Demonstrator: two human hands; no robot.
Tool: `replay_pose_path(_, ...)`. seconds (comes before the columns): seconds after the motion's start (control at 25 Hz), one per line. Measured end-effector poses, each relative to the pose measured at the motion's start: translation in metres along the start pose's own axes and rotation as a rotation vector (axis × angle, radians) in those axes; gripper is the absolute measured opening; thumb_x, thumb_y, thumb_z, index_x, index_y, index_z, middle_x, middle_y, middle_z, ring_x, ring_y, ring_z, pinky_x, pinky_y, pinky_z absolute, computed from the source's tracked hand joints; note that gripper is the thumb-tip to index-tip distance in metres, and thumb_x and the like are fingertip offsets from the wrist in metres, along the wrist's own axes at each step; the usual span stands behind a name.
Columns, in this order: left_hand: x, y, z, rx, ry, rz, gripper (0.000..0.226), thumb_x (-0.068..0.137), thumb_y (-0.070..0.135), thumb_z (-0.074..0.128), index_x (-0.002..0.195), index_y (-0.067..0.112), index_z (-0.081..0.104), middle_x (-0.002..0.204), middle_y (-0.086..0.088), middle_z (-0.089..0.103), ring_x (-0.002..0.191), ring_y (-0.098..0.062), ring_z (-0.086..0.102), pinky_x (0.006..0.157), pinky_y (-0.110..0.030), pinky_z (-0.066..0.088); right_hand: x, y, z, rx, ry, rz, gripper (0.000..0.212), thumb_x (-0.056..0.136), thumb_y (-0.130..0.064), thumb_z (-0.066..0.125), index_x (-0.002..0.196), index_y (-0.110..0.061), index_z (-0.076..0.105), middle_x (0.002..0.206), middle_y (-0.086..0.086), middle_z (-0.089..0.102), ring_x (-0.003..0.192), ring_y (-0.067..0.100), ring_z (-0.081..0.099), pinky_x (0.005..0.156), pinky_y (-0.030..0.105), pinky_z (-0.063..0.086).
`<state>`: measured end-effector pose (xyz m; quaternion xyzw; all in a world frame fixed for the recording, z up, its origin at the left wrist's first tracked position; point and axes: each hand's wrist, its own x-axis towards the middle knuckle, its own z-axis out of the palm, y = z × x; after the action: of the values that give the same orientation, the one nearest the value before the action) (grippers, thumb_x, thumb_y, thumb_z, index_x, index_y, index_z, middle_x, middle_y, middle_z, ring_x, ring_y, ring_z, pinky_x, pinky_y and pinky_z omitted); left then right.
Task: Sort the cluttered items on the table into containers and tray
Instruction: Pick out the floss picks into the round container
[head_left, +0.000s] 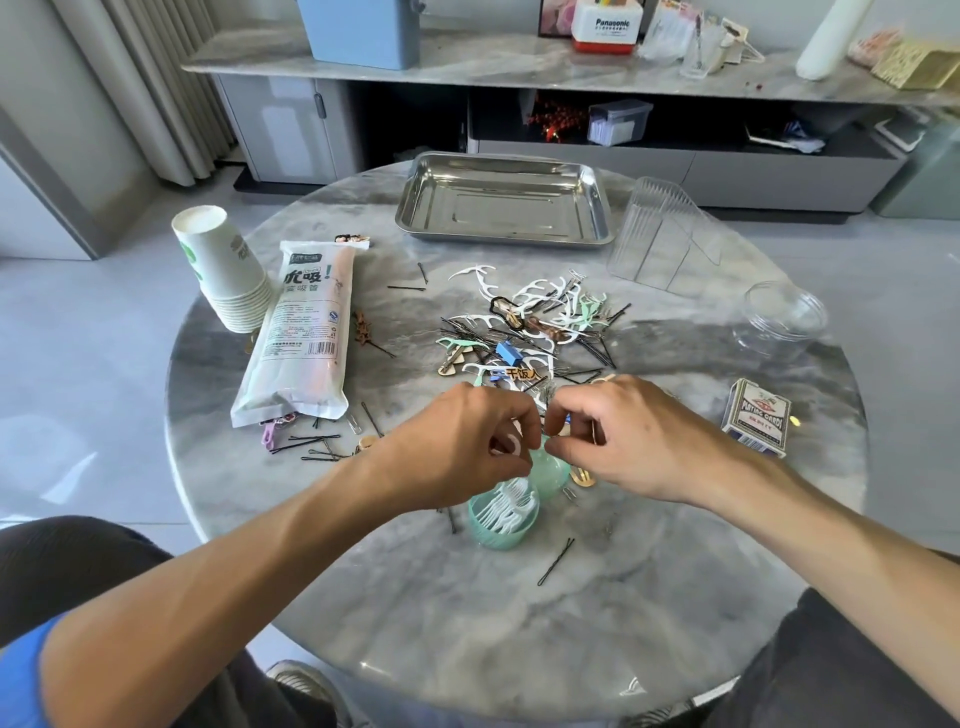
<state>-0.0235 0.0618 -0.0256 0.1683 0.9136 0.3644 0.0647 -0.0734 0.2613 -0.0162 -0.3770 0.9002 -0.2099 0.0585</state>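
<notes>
A heap of white and green floss picks, black hairpins, clips and wooden tags (524, 332) lies mid-table. In front of it stands a small green container (501, 525) filled with white floss picks, its green lid (550, 470) beside it. My left hand (467, 447) hovers over the container with fingers curled round a white floss pick. My right hand (628, 436) is right of it, fingertips pinching a small thin item; what it is I cannot tell. The steel tray (503, 200) sits at the far side.
A stack of paper cups (223, 265) and a bag of straws (304, 332) lie at the left. A clear holder (660, 234), a clear round jar (782, 317) and a playing-card box (756, 423) stand at the right. Loose hairpins (556, 561) lie near the front.
</notes>
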Motion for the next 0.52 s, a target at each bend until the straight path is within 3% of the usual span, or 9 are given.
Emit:
replay_pose_path(0.16, 0.0017, -0.0028, 0.0048, 0.112, 0.009, 0.045, 0.019, 0.075, 0.007, 0.072, 0.085, 0.022, 0.066, 0.070, 0.007, 0.067, 0.061, 0.004, 0.056, 0.056, -0.007, 0.038, -0.0019, 0.0008, 0.0012, -0.014, -0.027, 0.003, 0.014, 0.084, -0.031, 0.069, 0.084, -0.018, 0.064, 0.063, -0.003, 0.060, 0.063, 0.018, 0.054, 0.063, 0.036, 0.045)
replay_pose_path(0.36, 0.0026, -0.0077, 0.0066, 0.166, 0.004, 0.064, 0.021, 0.076, 0.008, 0.071, 0.086, 0.025, 0.065, 0.070, 0.013, 0.063, 0.061, 0.011, 0.052, 0.058, -0.005, 0.036, -0.0017, -0.0003, 0.0004, 0.014, -0.031, 0.024, 0.010, 0.085, -0.032, 0.070, 0.086, -0.024, 0.064, 0.062, -0.005, 0.062, 0.060, 0.013, 0.055, 0.063, 0.034, 0.046)
replay_pose_path(0.52, 0.0032, -0.0087, 0.0077, 0.168, -0.021, 0.072, 0.022, 0.075, 0.009, 0.072, 0.092, 0.022, 0.066, 0.076, 0.013, 0.063, 0.064, 0.000, 0.056, 0.058, -0.007, 0.039, -0.0015, -0.0017, -0.0006, 0.014, -0.040, 0.041, 0.009, 0.085, -0.031, 0.070, 0.085, -0.025, 0.064, 0.061, -0.007, 0.063, 0.060, 0.012, 0.054, 0.062, 0.033, 0.045)
